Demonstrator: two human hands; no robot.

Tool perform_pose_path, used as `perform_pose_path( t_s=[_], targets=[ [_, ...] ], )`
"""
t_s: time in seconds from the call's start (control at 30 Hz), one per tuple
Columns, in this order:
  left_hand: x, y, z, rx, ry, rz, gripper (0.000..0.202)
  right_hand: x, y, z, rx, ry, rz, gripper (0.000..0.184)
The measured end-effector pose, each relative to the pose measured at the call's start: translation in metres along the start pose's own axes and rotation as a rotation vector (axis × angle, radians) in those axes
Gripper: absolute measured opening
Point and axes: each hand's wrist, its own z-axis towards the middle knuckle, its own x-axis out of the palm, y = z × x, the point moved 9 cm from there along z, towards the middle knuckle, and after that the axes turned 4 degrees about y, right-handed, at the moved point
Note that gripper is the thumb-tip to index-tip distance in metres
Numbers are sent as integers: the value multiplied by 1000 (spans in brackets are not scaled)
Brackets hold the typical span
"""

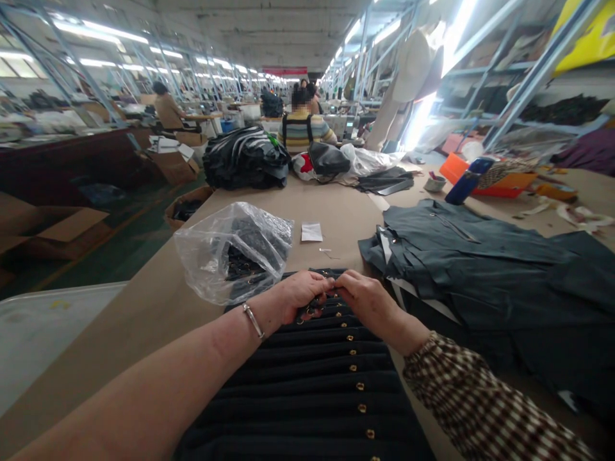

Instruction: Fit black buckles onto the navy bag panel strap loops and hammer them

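My left hand, a bangle on its wrist, is closed around small dark pieces with gold-coloured metal rings. The fingertips of my right hand are pinched together and meet those of the left. What lies between the right fingertips is too small to make out. Below both hands, overlapping dark fabric pieces lie in a long row, each with a gold-coloured metal fitting along the right side. A clear plastic bag at the far left of the row has more dark pieces with rings in or under it.
Dark flat garment pieces are piled on the right of the brown-covered table. A small white paper lies ahead. Farther back are a dark fabric stack and an orange tray. Cardboard boxes stand left; a person sits beyond the table.
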Motion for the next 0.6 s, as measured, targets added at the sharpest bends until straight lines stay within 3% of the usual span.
perform_pose_path(
  t_s=[0.1,0.23,0.33,0.6],
  targets=[
    [-5,-3,4,24,-43,203,19,6,-4,-1,25,54,-5,13],
    [-14,-13,9,67,-156,450,10,14,-28,0,224,153,122,15],
    [-11,-22,16,113,-192,619,11,22,-42,-2,325,236,143,20],
    [-1,-30,29,187,-202,830,15,40,-64,-5,376,300,173,19]
  ],
)
